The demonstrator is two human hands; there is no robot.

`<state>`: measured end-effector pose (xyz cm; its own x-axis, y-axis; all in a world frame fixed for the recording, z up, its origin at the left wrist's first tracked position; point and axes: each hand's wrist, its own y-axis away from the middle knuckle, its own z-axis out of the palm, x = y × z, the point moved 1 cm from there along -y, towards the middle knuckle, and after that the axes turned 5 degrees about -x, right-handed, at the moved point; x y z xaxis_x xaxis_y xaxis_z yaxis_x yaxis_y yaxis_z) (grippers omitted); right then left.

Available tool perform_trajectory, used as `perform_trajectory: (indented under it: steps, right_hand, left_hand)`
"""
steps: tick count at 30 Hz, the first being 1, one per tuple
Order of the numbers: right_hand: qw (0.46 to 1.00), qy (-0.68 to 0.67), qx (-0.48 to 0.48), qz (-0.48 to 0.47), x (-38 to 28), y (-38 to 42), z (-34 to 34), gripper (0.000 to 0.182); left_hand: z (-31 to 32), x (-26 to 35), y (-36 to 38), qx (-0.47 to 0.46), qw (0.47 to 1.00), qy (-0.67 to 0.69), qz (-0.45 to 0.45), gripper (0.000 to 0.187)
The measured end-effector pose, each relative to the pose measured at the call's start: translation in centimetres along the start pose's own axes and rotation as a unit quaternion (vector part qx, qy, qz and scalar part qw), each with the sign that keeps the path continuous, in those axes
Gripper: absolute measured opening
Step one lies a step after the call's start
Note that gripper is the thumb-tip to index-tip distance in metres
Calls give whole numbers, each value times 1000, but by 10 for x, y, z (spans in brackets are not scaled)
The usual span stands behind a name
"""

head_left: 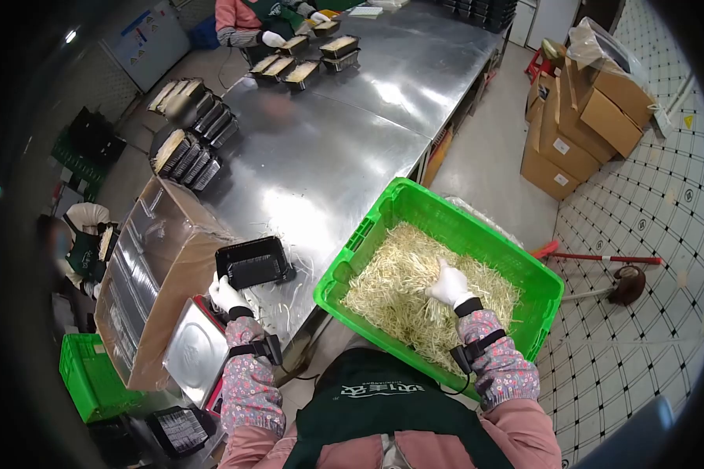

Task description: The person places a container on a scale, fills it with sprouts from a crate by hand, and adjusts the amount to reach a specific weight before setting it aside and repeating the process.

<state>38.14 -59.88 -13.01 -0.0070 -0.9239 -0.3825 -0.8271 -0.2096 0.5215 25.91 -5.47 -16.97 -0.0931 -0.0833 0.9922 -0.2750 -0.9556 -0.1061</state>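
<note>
Both gloved hands are busy: sprouts in the right, a tray in the left!
Right fingers curl around a tuft of pale sprouts (391,270), the right hand (450,284) deep in the green crate (536,305); the left hand (227,297) grips the black tray (250,264) by its near-left corner, fingers beneath hidden, over the steel table (328,148) beside the scale (195,349). Those sprouts look light, soft, easily snapped, suiting a loose whole-hand grasp; strands point every way. The tray looks light, slick, bendy, best taken by its rim: hollow upward, long axis left to right, right end slightly farther off.
</note>
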Motion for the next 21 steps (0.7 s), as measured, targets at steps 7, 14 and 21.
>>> perform_trajectory:
  steps: [7, 14, 21]
  right_hand:
    - [963, 94, 134, -215, -97, 12, -53, 76]
    - [834, 225, 208, -459, -270, 27, -20, 22]
    - [706, 184, 118, -673, -451, 105, 87, 25]
  left_hand:
    - [81, 180, 126, -182, 931, -150, 279, 50]
    - [71, 206, 176, -293, 766, -436, 370, 55]
    - [-111, 149, 88, -213, 969, -79, 100, 48]
